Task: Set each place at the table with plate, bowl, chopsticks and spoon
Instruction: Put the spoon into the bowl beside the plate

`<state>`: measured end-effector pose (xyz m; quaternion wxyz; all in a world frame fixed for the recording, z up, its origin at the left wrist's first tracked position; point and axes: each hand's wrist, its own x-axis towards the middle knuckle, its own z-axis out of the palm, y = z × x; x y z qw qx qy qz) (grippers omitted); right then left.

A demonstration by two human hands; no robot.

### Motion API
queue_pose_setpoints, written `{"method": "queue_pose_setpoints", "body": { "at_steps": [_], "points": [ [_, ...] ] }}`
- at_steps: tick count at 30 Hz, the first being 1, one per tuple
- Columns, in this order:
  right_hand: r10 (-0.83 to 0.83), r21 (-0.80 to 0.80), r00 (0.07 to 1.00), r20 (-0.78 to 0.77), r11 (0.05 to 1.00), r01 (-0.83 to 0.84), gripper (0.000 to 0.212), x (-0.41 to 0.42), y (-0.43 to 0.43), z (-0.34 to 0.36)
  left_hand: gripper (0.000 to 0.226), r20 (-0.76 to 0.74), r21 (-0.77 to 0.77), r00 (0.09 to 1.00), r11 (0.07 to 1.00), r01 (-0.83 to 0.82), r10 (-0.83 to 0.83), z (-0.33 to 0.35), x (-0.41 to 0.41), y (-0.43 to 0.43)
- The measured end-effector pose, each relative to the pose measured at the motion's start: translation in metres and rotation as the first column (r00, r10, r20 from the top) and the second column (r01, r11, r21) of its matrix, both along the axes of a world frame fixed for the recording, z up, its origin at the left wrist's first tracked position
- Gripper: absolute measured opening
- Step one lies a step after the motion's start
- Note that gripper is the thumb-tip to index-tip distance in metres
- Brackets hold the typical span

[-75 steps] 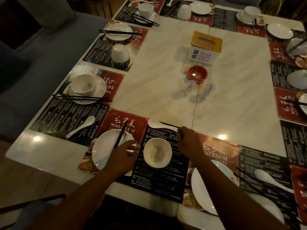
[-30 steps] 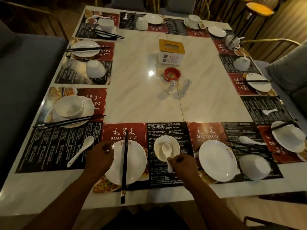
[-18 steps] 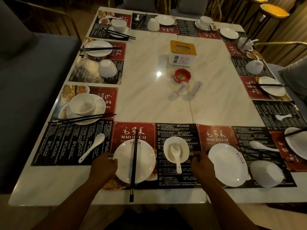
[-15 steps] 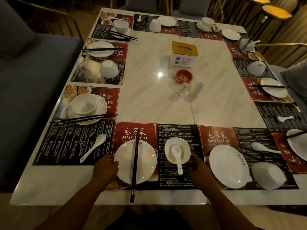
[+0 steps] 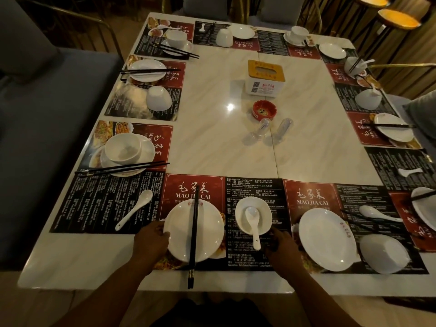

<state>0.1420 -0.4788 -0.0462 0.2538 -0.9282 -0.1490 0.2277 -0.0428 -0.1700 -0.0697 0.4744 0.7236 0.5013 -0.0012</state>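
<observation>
A white plate (image 5: 207,232) lies on the red and black placemat (image 5: 250,260) in front of me, with black chopsticks (image 5: 193,234) laid straight across it and past the table's near edge. My left hand (image 5: 152,240) grips the plate's left rim. To the right a white bowl (image 5: 264,210) stands upright with a white spoon (image 5: 253,224) in it, handle pointing toward me. My right hand (image 5: 282,245) rests on the placemat at the bowl's lower right, fingers curled close to the rim; whether it grips anything is unclear.
To the right lie another plate (image 5: 328,239), an overturned bowl (image 5: 384,253) and a spoon (image 5: 377,213). On the left are a bowl on a plate (image 5: 122,149), chopsticks (image 5: 122,167) and a spoon (image 5: 134,210). A tissue box (image 5: 266,77) and red ashtray (image 5: 263,109) stand mid-table.
My right hand has let go of the spoon's handle, left it in the bowl and moved to the bowl's right side. My left hand has stayed at the plate's left rim.
</observation>
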Motion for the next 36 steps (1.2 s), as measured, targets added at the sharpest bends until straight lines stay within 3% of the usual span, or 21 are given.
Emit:
{"method": "queue_pose_setpoints", "body": {
  "at_steps": [5, 13, 17, 21, 28, 36],
  "points": [
    [-0.065, 0.04, 0.995, -0.076, 0.997, 0.068, 0.043, 0.002, 0.002, 0.004, 0.036, 0.012, 0.023, 1.0, 1.0, 0.016, -0.016, -0.003, -0.002, 0.001],
    [-0.281, 0.233, 0.921, -0.271, 0.909, 0.346, 0.017, 0.009, 0.011, 0.02, 0.033, -0.011, 0.083, 0.999, 0.995, 0.054, -0.053, 0.001, 0.001, -0.001],
    [-0.262, 0.225, 0.926, -0.271, 0.918, 0.326, 0.032, 0.015, 0.025, 0.029, 0.021, -0.041, 0.242, 0.993, 0.963, 0.119, -0.112, 0.012, 0.011, 0.001],
    [-0.23, 0.16, 0.952, -0.202, 0.951, 0.263, 0.033, 0.019, 0.03, 0.033, 0.024, -0.043, 0.32, 0.985, 0.931, 0.174, -0.17, 0.02, 0.027, 0.0],
    [-0.252, 0.118, 0.95, -0.185, 0.954, 0.276, 0.02, 0.022, 0.036, 0.032, 0.025, -0.036, 0.323, 0.984, 0.93, 0.177, -0.175, 0.022, 0.033, -0.001],
    [-0.242, 0.067, 0.947, -0.212, 0.963, 0.261, 0.024, 0.019, 0.036, 0.029, 0.027, -0.026, 0.316, 0.988, 0.936, 0.153, -0.153, 0.023, 0.034, -0.003]
  ]
}}
